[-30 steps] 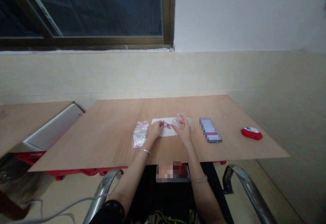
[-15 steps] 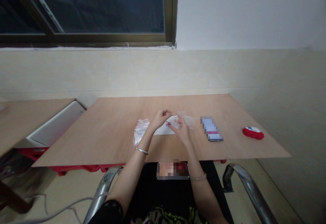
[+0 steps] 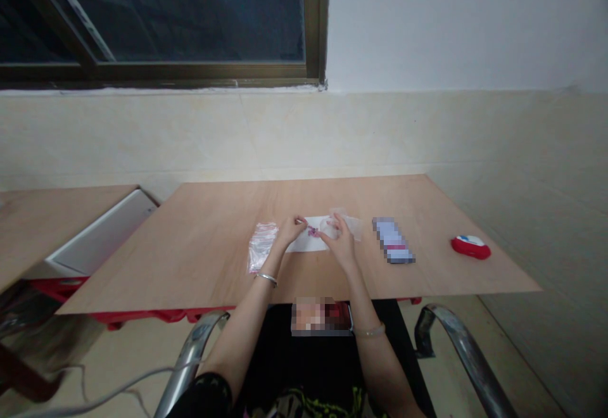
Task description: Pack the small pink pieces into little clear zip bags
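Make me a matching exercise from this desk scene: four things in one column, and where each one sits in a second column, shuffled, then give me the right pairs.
Things:
1. Clear plastic bag
2. Red and white object
3. Silver bangle
4. Blurred packet

Places:
A. Around the left wrist
B. Near the right end of the table
C. Just left of the white sheet
D. Between the white sheet and the red and white object

Pairs: 1-C, 2-B, 3-A, 4-D
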Tool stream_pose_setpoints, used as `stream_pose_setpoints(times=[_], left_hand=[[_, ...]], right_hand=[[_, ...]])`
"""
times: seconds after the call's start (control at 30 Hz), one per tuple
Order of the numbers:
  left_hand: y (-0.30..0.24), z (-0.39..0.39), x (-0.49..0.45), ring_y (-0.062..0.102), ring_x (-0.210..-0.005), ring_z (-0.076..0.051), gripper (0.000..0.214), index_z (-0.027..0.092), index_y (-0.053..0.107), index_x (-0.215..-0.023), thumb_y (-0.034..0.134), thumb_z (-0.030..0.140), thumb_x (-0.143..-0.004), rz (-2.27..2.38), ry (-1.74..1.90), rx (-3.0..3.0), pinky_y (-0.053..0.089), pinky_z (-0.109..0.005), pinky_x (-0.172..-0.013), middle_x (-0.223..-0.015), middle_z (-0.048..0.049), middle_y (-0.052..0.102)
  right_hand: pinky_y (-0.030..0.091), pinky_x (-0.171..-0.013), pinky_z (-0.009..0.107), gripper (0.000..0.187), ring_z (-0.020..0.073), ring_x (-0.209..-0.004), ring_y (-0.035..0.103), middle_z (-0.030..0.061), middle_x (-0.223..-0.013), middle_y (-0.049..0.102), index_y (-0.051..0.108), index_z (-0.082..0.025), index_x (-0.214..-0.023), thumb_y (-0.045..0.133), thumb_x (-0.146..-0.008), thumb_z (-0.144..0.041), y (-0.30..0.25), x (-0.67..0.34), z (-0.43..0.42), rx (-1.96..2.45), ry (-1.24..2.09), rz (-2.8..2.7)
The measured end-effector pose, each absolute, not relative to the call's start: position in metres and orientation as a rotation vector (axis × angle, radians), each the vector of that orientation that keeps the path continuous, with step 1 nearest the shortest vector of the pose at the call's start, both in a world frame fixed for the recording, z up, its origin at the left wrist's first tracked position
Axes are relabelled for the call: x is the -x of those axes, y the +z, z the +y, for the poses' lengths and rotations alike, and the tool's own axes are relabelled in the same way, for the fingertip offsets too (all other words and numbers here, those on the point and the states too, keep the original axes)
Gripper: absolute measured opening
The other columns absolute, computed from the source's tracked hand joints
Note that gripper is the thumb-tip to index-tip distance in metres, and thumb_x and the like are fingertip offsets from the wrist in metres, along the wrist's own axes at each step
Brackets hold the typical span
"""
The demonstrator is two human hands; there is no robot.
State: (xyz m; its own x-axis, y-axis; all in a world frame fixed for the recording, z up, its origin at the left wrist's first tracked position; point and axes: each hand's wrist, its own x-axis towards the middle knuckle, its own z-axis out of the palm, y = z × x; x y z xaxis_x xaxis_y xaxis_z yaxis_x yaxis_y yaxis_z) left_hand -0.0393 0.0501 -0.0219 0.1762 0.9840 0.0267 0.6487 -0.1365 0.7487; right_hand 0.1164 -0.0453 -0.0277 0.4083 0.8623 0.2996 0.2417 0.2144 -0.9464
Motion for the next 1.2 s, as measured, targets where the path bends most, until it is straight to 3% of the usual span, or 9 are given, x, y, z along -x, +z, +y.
stream_pose_setpoints(times=[0.3,1.2], left_hand=[[-0.048,0.043,0.043,0.063,-0.080,-0.020,0.020,0.018,0.070,-0.093,0.063,0.030,-0.078,1.797,0.610,-1.949,0.040,-0.026,-0.066,-0.090,-0.0092,0.072],[-0.060,0.038,0.054,0.058,-0.069,-0.017,0.024,0.018,0.073,-0.093,0.060,0.034,-0.081,1.688,0.674,-2.114,0.036,-0.025,-0.061,-0.079,-0.0066,0.070]], right_hand=[[0.049,-0.091,0.041,0.071,0.0250,-0.102,0.061,0.0131,-0.110,0.067,0.052,-0.014,-0.127,0.075,-0.065,-0.040,-0.029,-0.118,-0.044,1.292,0.546,-1.109],[0.049,-0.091,0.041,0.071,0.0246,-0.104,0.061,0.0115,-0.111,0.067,0.053,-0.016,-0.127,0.077,-0.064,-0.038,-0.034,-0.118,-0.042,1.320,0.579,-1.108]])
